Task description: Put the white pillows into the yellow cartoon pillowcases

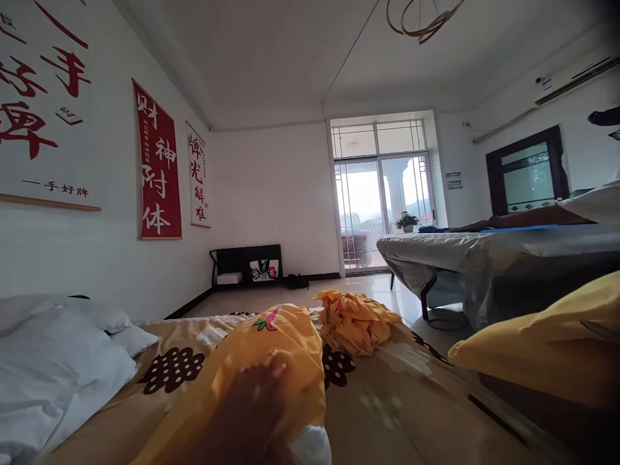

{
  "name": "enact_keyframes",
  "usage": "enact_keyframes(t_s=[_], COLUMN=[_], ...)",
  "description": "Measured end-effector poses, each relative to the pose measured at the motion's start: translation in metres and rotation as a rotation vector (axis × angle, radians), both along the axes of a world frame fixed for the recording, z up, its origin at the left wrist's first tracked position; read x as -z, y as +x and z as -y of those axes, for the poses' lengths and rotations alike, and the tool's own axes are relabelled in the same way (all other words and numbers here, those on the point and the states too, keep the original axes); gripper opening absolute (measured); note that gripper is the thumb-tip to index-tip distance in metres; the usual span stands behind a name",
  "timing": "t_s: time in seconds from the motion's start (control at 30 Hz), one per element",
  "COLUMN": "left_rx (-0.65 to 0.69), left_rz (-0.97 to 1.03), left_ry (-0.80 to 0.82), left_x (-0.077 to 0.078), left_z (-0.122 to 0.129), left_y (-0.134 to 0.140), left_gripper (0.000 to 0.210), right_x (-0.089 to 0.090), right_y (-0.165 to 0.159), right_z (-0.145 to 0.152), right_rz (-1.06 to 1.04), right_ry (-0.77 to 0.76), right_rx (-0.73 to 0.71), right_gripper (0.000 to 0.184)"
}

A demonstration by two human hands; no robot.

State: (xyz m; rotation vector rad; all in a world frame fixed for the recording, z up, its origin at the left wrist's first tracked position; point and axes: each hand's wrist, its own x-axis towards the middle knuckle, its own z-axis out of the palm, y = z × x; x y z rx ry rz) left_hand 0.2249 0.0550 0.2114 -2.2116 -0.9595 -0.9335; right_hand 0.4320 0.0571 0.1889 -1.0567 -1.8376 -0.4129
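A yellow pillowcase [295, 336] with a pink and green print lies in front of me on the bed. White pillow [312, 445] stuffing or fabric shows at its lower end. My left hand [259, 394] is over the pillowcase, seemingly touching it. Motion smears its fingers, so their grip is unclear. My right hand is not visible. Just beyond, a crumpled heap of yellow cloth [356, 320] sits on the patterned bed sheet [382, 400].
White pillows [58, 374] are piled on the left. Another yellow-covered item [547, 342] lies at the right. Farther off stand a plastic-covered table [484, 258], a low black shelf [237, 265] and a glass sliding door [361, 206].
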Motion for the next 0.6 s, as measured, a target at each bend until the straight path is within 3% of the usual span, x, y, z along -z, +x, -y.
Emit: enact_keyframes(t_s=[0.13,0.23,0.3,0.37,0.47,0.53,0.6], left_rx=[-0.223,-0.185,-0.133,-0.075,0.061,0.181,0.273], left_rz=[0.217,0.461,0.533,0.568,0.731,0.883,0.975], left_ry=[-0.093,-0.221,-0.284,-0.343,-0.355,-0.244,-0.068], left_x=[0.017,0.032,0.028,0.009,-0.043,-0.085,-0.123], left_z=[-0.047,-0.067,-0.069,-0.061,-0.032,-0.001,0.033], left_y=[-0.025,-0.044,-0.039,-0.016,0.039,0.076,0.102], left_gripper=[0.047,0.045,0.044,0.039,0.033,0.035,0.034], right_x=[0.012,0.025,0.032,0.030,0.013,-0.003,-0.013], right_y=[-0.011,-0.023,-0.031,-0.034,-0.026,-0.012,0.002], right_z=[0.008,0.018,0.025,0.028,0.028,0.031,0.041], right_rz=[-0.008,-0.030,-0.049,-0.063,-0.098,-0.098,-0.054], right_ry=[0.051,0.088,0.119,0.153,0.387,0.598,0.648], right_rx=[-0.022,-0.049,-0.068,-0.081,-0.098,-0.124,-0.168], right_gripper=[0.025,0.028,0.027,0.025,0.034,0.039,0.039])
